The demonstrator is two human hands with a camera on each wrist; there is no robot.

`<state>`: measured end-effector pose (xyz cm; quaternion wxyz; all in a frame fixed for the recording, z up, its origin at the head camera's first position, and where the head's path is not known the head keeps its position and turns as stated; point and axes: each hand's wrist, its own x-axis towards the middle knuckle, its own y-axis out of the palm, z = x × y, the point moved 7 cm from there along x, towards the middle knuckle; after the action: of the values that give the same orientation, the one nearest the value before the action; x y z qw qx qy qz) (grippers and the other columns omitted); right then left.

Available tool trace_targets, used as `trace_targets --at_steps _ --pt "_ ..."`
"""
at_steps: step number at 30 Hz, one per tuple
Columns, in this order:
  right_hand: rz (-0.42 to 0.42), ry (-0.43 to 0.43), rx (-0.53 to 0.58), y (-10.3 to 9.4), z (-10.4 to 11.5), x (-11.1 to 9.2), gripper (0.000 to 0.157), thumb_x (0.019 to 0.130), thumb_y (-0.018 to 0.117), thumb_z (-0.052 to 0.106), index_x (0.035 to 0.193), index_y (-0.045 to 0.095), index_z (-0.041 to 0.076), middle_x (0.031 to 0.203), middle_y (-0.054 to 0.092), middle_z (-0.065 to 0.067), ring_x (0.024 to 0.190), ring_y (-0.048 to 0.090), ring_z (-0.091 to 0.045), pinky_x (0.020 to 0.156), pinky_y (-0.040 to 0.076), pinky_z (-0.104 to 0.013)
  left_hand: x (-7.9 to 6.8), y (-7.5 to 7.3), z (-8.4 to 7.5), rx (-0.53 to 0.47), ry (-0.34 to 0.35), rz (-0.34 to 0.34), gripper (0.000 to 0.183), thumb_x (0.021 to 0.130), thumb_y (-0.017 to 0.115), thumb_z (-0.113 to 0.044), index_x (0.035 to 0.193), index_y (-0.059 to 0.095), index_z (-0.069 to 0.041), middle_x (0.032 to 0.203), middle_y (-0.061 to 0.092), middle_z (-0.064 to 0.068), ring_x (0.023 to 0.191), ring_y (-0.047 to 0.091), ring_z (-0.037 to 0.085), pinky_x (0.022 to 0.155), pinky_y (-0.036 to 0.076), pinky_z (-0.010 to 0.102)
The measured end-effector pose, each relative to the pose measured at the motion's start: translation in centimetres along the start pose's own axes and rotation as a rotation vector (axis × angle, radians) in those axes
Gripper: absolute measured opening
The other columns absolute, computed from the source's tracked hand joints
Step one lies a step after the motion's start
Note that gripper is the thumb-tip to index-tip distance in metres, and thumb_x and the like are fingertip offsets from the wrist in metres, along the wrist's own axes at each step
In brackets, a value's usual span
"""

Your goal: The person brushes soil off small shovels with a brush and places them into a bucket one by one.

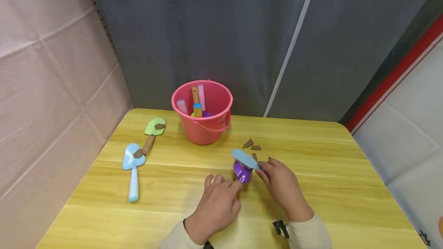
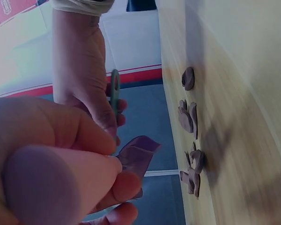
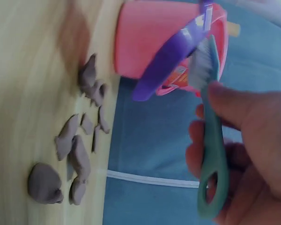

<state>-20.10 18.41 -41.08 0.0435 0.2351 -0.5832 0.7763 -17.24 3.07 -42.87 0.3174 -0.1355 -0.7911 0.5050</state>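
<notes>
Pink handle [image 2: 51, 185] sits closest to your left wrist camera; it belongs to the purple shovel [image 1: 242, 173], whose blade is up off the table in front of you. Your left hand [image 1: 219, 206] has its fingers closed round that handle, no slack visible. Brush [image 1: 245, 159] is over the blade, bristles apparently on its surface. Your right hand [image 1: 283, 185] grips the brush handle, thumb along it, fingers curled behind.

My read: step in hand is brushing the shovel blade. Next stroke calls for a steady left grip, blade angled to the bristles, light sweep from the right.

Brown pieces [image 1: 248, 143] lie on the table [image 1: 311, 149] just beyond. Bucket [image 1: 197, 133] stands farther back, handles sticking up inside. Green shovel [image 1: 152, 130] and blue shovel [image 1: 134, 178] lie well off to your left, a brown piece on each blade.
</notes>
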Motion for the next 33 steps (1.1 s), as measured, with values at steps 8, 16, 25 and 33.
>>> trace_targets --at_steps 8,16,25,33 --pt "-0.127 0.074 -0.064 -0.9 -0.9 -0.2 0.024 0.08 0.07 0.018 0.101 0.068 0.007 0.078 0.058 -0.003 0.063 0.051 -0.019 0.053 0.044 -0.034 -0.1 -0.1 0.1 -0.008 -0.003 -0.021 0.021 0.07 0.058 -0.014 0.09 0.06 -0.023 0.071 0.052 -0.012 0.075 0.043 0.013 0.089 0.028 0.055" --pt "-0.066 0.003 -0.025 -0.4 -0.3 0.0 0.024 0.08 0.07 0.02 0.102 0.069 0.01 0.078 0.056 0.002 0.064 0.048 -0.013 0.054 0.043 -0.029 -0.1 -0.3 0.0 -0.008 0.006 -0.045 0.02 0.071 0.059 -0.016 0.09 0.06 -0.022 0.071 0.052 -0.013 0.076 0.044 0.012 0.09 0.028 0.056" --pt "-0.084 0.023 -0.008 -1.0 -0.5 0.1 0.026 0.08 0.07 0.019 0.104 0.069 0.01 0.079 0.055 0.002 0.064 0.046 -0.013 0.054 0.042 -0.029 -0.1 -0.5 0.0 -0.009 -0.01 -0.054 0.02 0.071 0.06 -0.016 0.091 0.06 -0.022 0.072 0.052 -0.012 0.078 0.045 0.013 0.092 0.026 0.058" --pt "-0.08 0.09 -0.062 -0.8 -1.1 -0.2 0.023 0.08 0.07 0.02 0.099 0.068 0.007 0.079 0.058 -0.003 0.062 0.054 -0.018 0.053 0.045 -0.034 -0.2 -0.5 0.1 -0.012 -0.004 -0.065 0.021 0.071 0.059 -0.015 0.091 0.06 -0.022 0.072 0.052 -0.012 0.078 0.044 0.013 0.092 0.026 0.057"
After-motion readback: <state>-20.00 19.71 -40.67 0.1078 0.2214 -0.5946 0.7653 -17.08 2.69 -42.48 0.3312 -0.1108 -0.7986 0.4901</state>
